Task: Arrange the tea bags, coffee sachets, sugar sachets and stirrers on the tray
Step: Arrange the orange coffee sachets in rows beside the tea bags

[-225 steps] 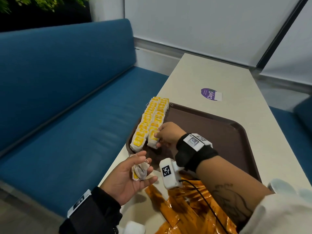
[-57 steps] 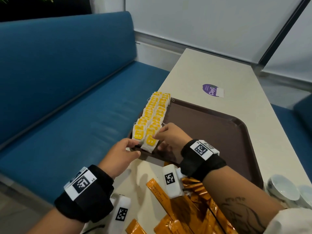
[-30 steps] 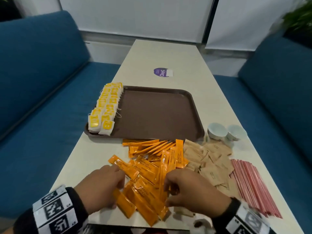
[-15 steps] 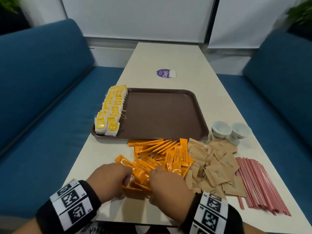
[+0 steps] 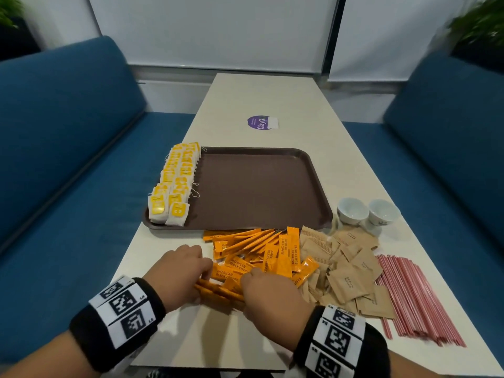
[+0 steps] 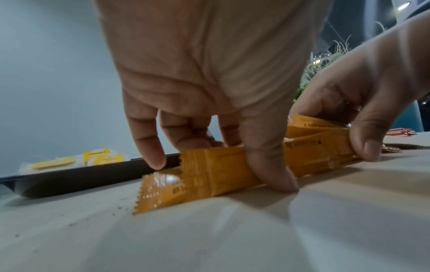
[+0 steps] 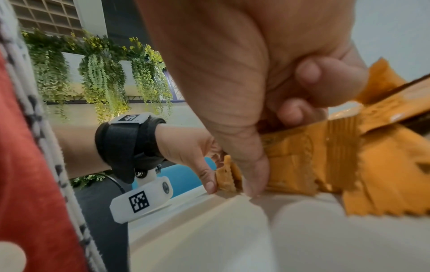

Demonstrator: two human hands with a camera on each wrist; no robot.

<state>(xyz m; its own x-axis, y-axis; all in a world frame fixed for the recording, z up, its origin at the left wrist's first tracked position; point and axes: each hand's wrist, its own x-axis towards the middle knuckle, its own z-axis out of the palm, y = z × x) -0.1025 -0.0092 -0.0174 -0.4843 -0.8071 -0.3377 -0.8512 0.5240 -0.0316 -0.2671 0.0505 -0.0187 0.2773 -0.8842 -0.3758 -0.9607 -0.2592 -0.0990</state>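
Both hands were low over the near edge of the pale rectangular table (image 5: 245, 339). Left hand (image 5: 180, 274) and right hand (image 5: 270, 291) sat palms down, close together, fingers and thumbs curled around a bundle of orange foil coffee sachets (image 6: 223, 171), each gripping one end.

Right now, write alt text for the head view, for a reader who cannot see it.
Both hands, left hand and right hand, gather a bundle of orange coffee sachets on a pale table. Behind them a brown tray holds two rows of yellow tea bags along its left edge; brown sugar sachets, red stirrers and two white cups lie right.
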